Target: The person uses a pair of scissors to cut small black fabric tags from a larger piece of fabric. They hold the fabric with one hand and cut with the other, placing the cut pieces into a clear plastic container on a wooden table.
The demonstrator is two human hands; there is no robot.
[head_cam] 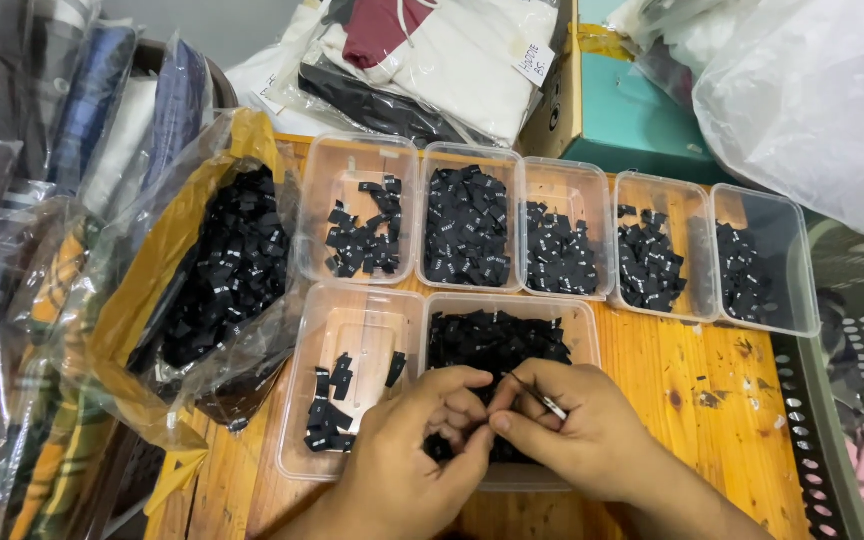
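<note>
Both hands meet over the front tray (512, 320) of small black labels: the left hand (417, 450) pinches a label (442, 447) in a closed grip, while the right hand (577, 425) holds thin tweezers (537, 395) shut-fingered. Five rear trays (562, 170) are partly filled, but the big bag of labels (222, 260) looks full, so much seems unsorted. The label's print is unreadable and the wrists are cut off.

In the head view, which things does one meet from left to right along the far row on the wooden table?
Open plastic bag of black labels → five clear trays of black labels: first, second, third, fourth, fifth.
</note>
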